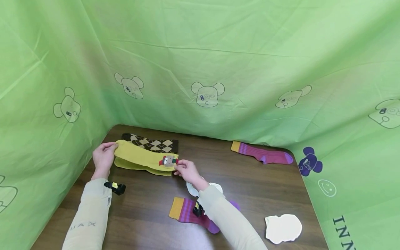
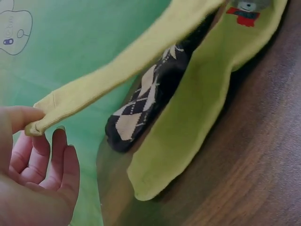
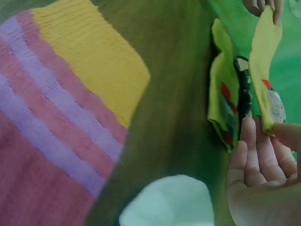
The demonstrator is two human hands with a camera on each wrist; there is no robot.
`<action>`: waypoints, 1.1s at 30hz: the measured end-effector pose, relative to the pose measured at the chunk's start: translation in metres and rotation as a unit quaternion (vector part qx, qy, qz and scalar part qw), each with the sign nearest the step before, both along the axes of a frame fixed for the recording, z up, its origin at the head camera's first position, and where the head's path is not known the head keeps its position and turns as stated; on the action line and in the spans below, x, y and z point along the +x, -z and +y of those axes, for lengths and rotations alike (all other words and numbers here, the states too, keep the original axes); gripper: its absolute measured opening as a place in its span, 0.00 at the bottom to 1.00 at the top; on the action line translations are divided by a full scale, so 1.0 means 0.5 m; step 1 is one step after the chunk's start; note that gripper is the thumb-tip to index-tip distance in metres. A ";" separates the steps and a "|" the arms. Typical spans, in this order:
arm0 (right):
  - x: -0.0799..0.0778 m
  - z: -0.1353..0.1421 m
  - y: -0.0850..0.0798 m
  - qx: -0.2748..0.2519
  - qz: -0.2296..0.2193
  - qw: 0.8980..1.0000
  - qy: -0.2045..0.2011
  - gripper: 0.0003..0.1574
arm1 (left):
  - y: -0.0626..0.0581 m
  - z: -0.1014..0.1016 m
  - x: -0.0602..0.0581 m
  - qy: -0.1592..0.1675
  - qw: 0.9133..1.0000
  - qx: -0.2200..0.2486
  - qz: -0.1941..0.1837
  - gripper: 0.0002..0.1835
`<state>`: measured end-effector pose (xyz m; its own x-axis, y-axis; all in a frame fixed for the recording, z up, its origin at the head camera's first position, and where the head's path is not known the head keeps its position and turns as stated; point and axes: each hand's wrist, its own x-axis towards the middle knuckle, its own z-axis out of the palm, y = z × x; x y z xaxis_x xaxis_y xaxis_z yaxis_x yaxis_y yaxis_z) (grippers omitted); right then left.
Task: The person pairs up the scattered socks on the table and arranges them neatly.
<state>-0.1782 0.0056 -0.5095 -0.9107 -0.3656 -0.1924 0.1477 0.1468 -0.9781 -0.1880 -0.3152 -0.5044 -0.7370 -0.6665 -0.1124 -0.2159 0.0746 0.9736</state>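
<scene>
1. Closest to us, at 4 o'clock on the table, lies a flat white thing.
2. At 6 o'clock we see a striped sock with a yellow top; the right sleeve hides part of it.
3. Just past it, near the middle, another white thing peeks out from under the right arm.
4. The right hand, a bit past the middle, pinches one end of the top yellow sock, next to its little animal face.
5. The left hand, at 10 o'clock, pinches the other end with thumb and finger. We see that sock held up between both hands, at 10 o'clock.
6. Under it, the low yellow sock lies on the table. From the left wrist we see red on it too.
7. At 11 o'clock, just behind the yellow pair, lies a checked sock.
8. At 2 o'clock, by the far edge, we see the far striped sock.
9. Farthest off, at 12 o'clock, hangs a green cloth with bear faces.
</scene>
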 end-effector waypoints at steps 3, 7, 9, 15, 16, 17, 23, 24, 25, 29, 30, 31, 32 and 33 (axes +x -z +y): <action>0.008 -0.011 0.008 0.007 -0.002 1.000 0.002 0.13 | 0.005 0.003 0.002 -0.002 1.000 -0.003 0.004 0.12; 0.012 -0.025 0.017 0.014 -0.009 1.000 -0.007 0.14 | 0.010 0.007 0.002 0.000 1.000 -0.009 0.014 0.13; 0.009 -0.030 0.029 0.016 -0.014 1.000 -0.011 0.15 | 0.012 0.009 0.002 0.011 1.000 -0.011 0.017 0.13; -0.004 -0.038 0.076 0.022 -0.031 0.999 -0.010 0.19 | 0.014 0.012 0.002 0.050 0.998 -0.023 0.019 0.12; -0.005 -0.040 0.081 0.025 -0.034 0.999 -0.007 0.20 | 0.014 0.012 0.003 0.054 0.998 -0.024 0.020 0.12; -0.005 -0.041 0.084 0.028 -0.034 0.999 -0.005 0.21 | 0.015 0.011 0.003 0.056 0.998 -0.025 0.019 0.13; 0.000 -0.043 0.086 0.055 -0.039 0.998 0.009 0.26 | 0.021 -0.002 0.013 0.077 0.994 -0.071 -0.021 0.19; 0.001 -0.042 0.086 0.058 -0.038 0.997 0.012 0.27 | 0.023 -0.005 0.016 0.080 0.993 -0.081 -0.032 0.19; 0.002 -0.042 0.086 0.063 -0.036 0.997 0.015 0.27 | 0.025 -0.007 0.019 0.083 0.992 -0.091 -0.042 0.20; 0.003 -0.039 0.089 0.060 -0.025 0.998 0.027 0.24 | 0.038 -0.014 0.031 0.078 0.990 -0.094 -0.067 0.19; 0.003 -0.039 0.089 0.060 -0.020 0.998 0.025 0.23 | 0.041 -0.015 0.033 0.078 0.990 -0.092 -0.072 0.18; 0.003 -0.038 0.089 0.063 -0.018 0.998 0.020 0.21 | 0.046 -0.016 0.035 0.080 0.990 -0.089 -0.080 0.18; 0.003 -0.037 0.088 0.066 -0.014 0.998 0.012 0.19 | 0.049 -0.018 0.037 0.084 0.989 -0.088 -0.087 0.18; 0.004 -0.037 0.086 0.071 -0.011 0.997 0.002 0.18 | 0.052 -0.019 0.039 0.091 0.987 -0.088 -0.094 0.17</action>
<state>-0.1762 -0.0129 -0.5527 -0.9072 -0.3288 -0.2625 0.1705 0.2829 -0.9439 -0.1687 -0.3249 -0.5305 -0.8240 -0.5457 -0.1526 -0.3586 0.2937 0.8861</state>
